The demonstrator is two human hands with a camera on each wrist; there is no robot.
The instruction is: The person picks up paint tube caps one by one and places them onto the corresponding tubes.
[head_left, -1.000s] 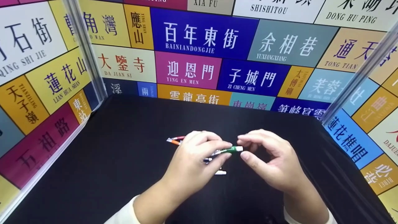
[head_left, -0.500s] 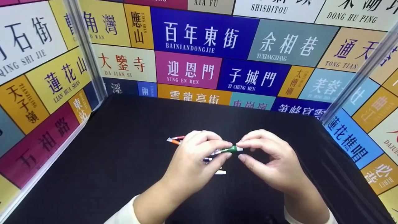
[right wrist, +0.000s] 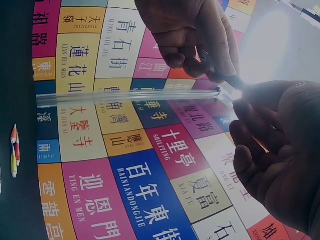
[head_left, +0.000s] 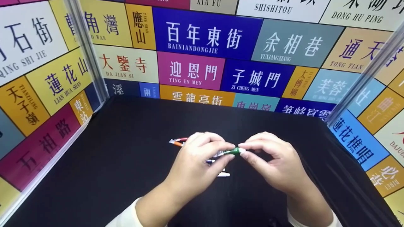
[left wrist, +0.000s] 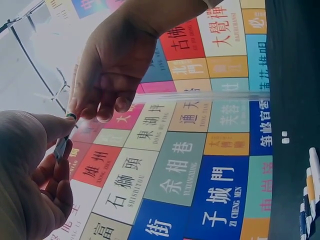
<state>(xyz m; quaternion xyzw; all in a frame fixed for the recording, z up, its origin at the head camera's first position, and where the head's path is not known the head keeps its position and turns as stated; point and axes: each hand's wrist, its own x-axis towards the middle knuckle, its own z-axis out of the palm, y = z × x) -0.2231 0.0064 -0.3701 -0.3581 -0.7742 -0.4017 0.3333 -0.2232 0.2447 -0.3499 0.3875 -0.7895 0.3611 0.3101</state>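
My left hand [head_left: 195,157] holds a pen with a green section [head_left: 232,151] and a clear or whitish barrel, pinched between thumb and forefinger above the black table. At the pen's right end, the thumb and forefinger of my right hand [head_left: 277,162] pinch its white tip piece [head_left: 242,150]. Seen from the left wrist, the barrel [left wrist: 61,148] runs down into the left hand's curled fingers. In the right wrist view the two hands meet at the pen, whose far part is hidden by the left fingers.
On the black cloth [head_left: 132,176] lie a red pen [head_left: 181,139], an orange pen [head_left: 177,143] and a white pen [head_left: 224,174], partly behind the left hand. Two small white pieces [left wrist: 285,137] lie near several pens. Sign-printed panels [head_left: 205,34] stand around the table.
My right hand has come in from just right of the pen, and its thumb and forefinger have closed on the white end. The left hand has stayed in place with the pen.
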